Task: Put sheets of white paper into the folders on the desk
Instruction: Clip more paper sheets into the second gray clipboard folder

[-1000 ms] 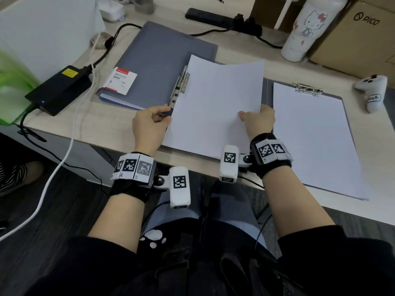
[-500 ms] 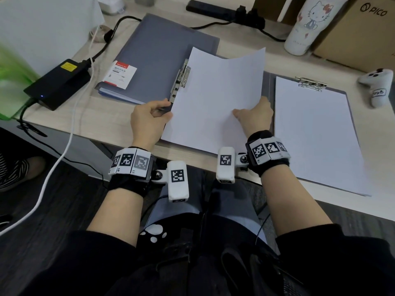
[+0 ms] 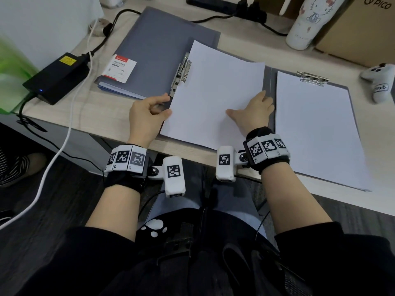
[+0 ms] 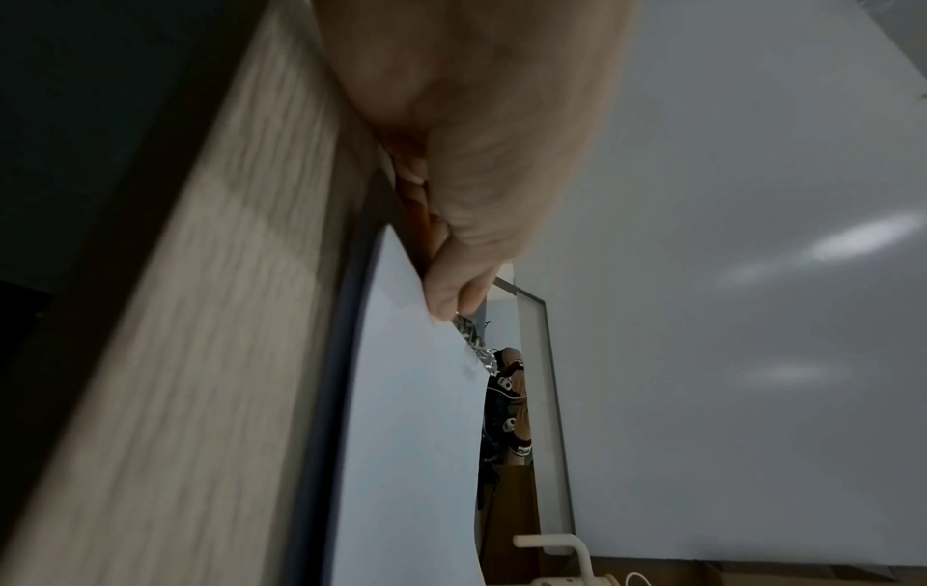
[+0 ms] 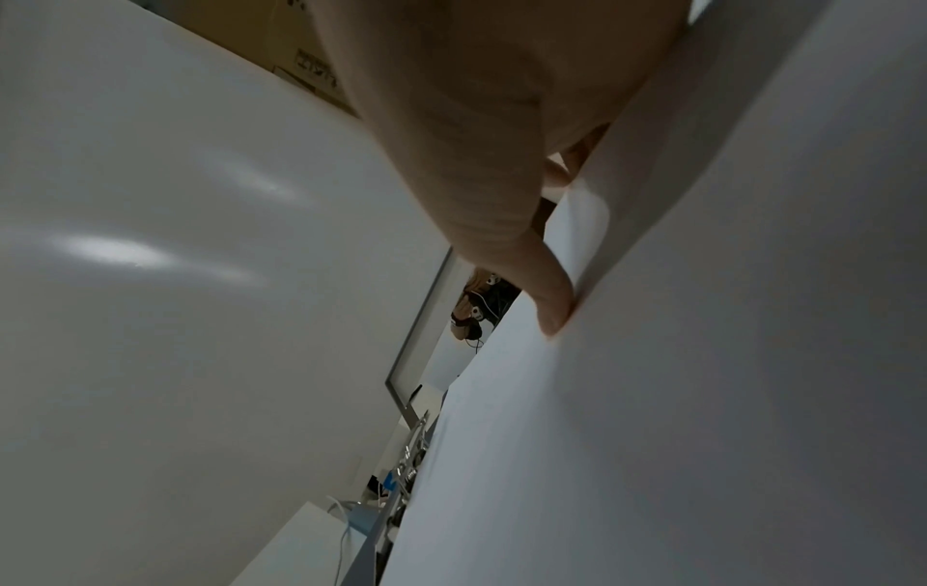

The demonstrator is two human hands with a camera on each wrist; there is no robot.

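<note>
Both hands hold one white sheet of paper (image 3: pixel 215 97) low over the open grey folder (image 3: pixel 268 82), beside its metal side clip (image 3: pixel 181 73). My left hand (image 3: pixel 167 105) pinches the sheet's left edge between thumb and fingers; in the left wrist view the thumb (image 4: pixel 446 293) sits on the paper (image 4: pixel 411 436) just before the clip (image 4: pixel 471 341). My right hand (image 3: pixel 245 105) holds the right edge, thumb (image 5: pixel 546 301) stretched on top of the sheet (image 5: pixel 652 396), fingers hidden beneath. The folder's right half carries another white sheet (image 3: pixel 316 129) under a top clip (image 3: pixel 311 76).
A closed grey folder (image 3: pixel 162 45) with a red-and-white card (image 3: pixel 119 68) lies at the back left. A black power adapter (image 3: pixel 55 77) and white cable (image 3: pixel 70 116) are on the left. A white bottle (image 3: pixel 307 22), cardboard box (image 3: pixel 359 28) and white controller (image 3: pixel 380 82) stand at the back right.
The sheet has slid slightly away from me and left, toward the side clip. My right thumb has spread farther onto the paper. Both hands keep their hold.
</note>
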